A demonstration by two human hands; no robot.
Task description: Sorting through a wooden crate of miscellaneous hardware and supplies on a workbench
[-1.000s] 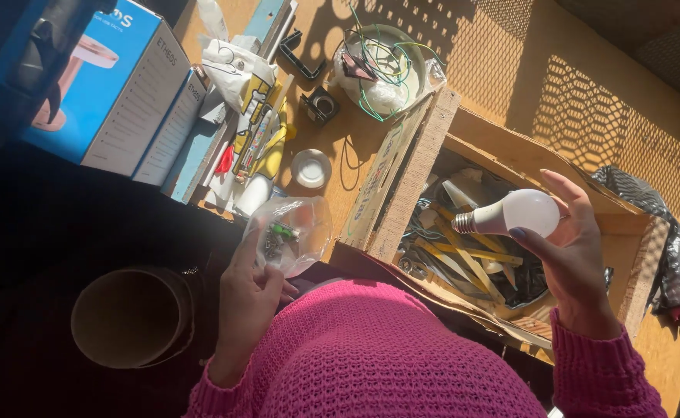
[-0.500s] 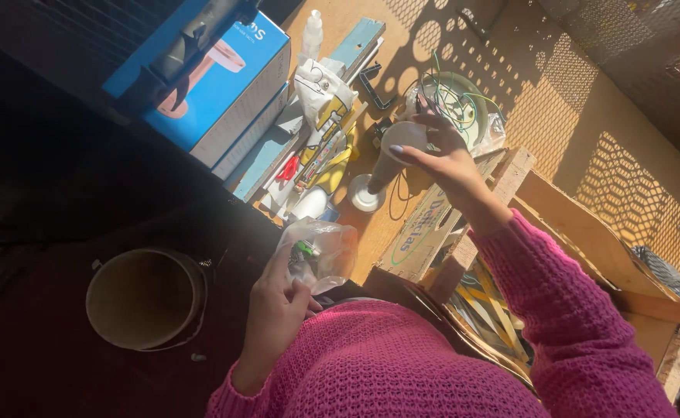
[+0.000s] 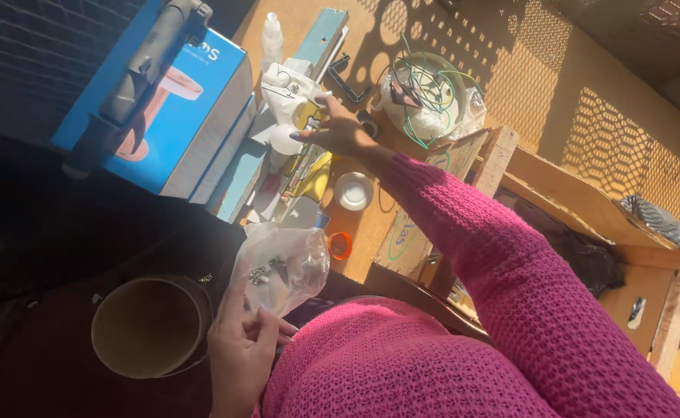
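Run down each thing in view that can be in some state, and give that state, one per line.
Left hand: closed on the clear plastic bag, which is crumpled with small parts inside.
Right hand: stretched out, fingers on the white parts on the bench.
Round tub: open, nothing visible inside.
Blue box: closed, lying flat.
Small bottle: upright, capped.
Wooden crate: open.

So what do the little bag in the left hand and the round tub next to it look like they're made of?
The bag, held by the left hand, looks like thin clear plastic film: glossy, crinkled, small parts showing through. The tub looks like matte tan plastic or card; shadow leaves that open.
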